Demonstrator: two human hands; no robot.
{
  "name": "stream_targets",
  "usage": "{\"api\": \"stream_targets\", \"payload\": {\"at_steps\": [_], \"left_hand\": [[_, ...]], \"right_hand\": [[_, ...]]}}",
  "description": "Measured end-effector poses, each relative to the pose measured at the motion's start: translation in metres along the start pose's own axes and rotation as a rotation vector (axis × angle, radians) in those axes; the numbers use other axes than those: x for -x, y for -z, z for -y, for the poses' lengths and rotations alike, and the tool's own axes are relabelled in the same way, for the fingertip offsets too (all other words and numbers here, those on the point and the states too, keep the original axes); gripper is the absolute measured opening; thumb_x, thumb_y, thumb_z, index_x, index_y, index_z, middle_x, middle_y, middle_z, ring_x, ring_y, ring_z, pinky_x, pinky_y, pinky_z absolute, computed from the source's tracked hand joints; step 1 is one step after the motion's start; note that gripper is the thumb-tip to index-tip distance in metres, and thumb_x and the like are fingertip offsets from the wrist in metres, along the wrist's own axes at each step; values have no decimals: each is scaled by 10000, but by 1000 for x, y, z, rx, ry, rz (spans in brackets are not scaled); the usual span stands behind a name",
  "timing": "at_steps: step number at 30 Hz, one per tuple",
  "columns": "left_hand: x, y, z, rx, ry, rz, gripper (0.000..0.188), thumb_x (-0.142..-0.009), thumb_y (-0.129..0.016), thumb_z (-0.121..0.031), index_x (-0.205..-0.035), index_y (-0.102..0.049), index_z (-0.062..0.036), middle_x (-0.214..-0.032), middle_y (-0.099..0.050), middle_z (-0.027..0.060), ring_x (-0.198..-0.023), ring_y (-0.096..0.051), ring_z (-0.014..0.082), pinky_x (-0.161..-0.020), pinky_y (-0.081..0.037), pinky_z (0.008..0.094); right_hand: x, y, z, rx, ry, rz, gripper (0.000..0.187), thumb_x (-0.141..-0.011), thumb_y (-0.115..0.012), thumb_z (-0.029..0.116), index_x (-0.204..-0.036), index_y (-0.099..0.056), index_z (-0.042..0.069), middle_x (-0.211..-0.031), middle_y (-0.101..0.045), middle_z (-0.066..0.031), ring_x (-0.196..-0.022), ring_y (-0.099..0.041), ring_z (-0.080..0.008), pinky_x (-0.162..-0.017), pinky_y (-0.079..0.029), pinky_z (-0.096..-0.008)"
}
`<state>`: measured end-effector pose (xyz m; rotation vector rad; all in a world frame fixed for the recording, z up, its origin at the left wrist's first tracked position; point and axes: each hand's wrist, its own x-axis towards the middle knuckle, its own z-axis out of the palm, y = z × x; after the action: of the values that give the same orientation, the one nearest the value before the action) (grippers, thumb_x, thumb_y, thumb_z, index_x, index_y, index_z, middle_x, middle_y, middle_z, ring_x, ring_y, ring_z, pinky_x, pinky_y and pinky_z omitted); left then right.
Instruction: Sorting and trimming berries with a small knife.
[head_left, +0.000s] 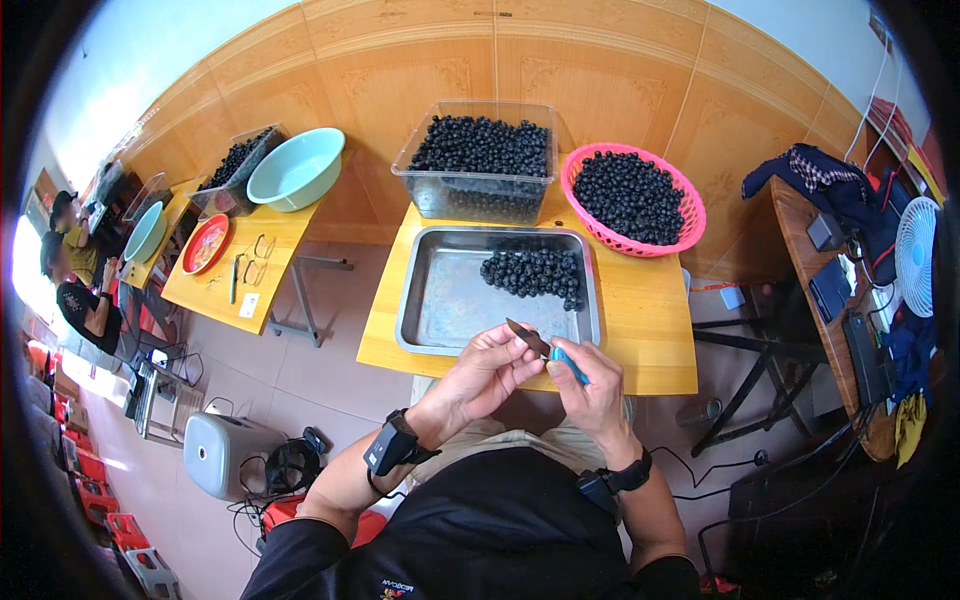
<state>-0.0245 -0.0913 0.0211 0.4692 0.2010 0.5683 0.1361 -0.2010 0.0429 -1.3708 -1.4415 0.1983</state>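
Note:
Above the near edge of a metal tray (417, 337), my two hands are close together. My left hand (487, 368) pinches a dark brown, flat, pointed piece (527, 338) between thumb and fingers. My right hand (597, 392) is closed round a blue-handled tool (570, 362). The brown piece lies in line with the blue handle; whether it is the tool's blade I cannot tell. In the tray's right half lies a heap of small, black, round berry-like fruits (535, 277).
Behind the tray stand a clear plastic bin (470, 198) and a pink basket (685, 190), both full of black fruits. On another table to the left are a turquoise basin (297, 170), a red plate (222, 228) and glasses (258, 262). People sit farther left. A fan (914, 257) stands at right.

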Motion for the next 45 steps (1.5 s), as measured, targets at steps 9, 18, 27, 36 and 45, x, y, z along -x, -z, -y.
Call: {"api": "stream_targets", "payload": {"at_steps": [9, 18, 27, 36, 45], "left_hand": [[8, -7, -8, -91, 7, 69, 154, -956, -672, -87, -1101, -661, -40, -1043, -678, 59, -914, -666, 127, -843, -610, 304], [9, 3, -8, -205, 107, 61, 172, -986, -635, -88, -1137, -643, -6, -1055, -679, 72, -960, -688, 151, -869, -616, 300], [-4, 15, -25, -934, -245, -214, 97, -932, -723, -82, -970, -686, 0, -857, -689, 21, -767, -632, 74, -682, -521, 228], [-50, 44, -64, -1645, -336, -447, 300, -840, -783, -213, -1026, -702, 9, -884, -728, 149, -787, -699, 231, -730, -541, 348], [-100, 82, -85, -1969, -412, -473, 287, -870, -720, -216, -1123, -730, -80, -999, -731, 205, -923, -711, 358, -815, -554, 433]], "right_hand": [[-4, 7, -16, -182, -193, -111, 406, -968, -694, 308, -1157, -680, -51, -878, -688, -114, -756, -620, -146, -681, -494, -285], [-13, -9, 2, -213, 37, 119, 322, -904, -760, 209, -1146, -700, 4, -754, -625, -93, -626, -594, -165, -559, -454, -305], [-86, 18, -48, 106, -119, -157, 256, -889, -755, 234, -992, -702, 5, -741, -631, -140, -651, -618, -193, -598, -478, -355], [-127, 45, -121, 357, -47, -396, 356, -904, -714, 272, -1109, -685, -17, -946, -708, -234, -868, -702, -374, -756, -530, -409], [-42, 17, -87, 142, -231, -222, 367, -878, -729, 175, -1159, -671, -54, -728, -632, -97, -647, -577, -127, -627, -484, -304]]}}
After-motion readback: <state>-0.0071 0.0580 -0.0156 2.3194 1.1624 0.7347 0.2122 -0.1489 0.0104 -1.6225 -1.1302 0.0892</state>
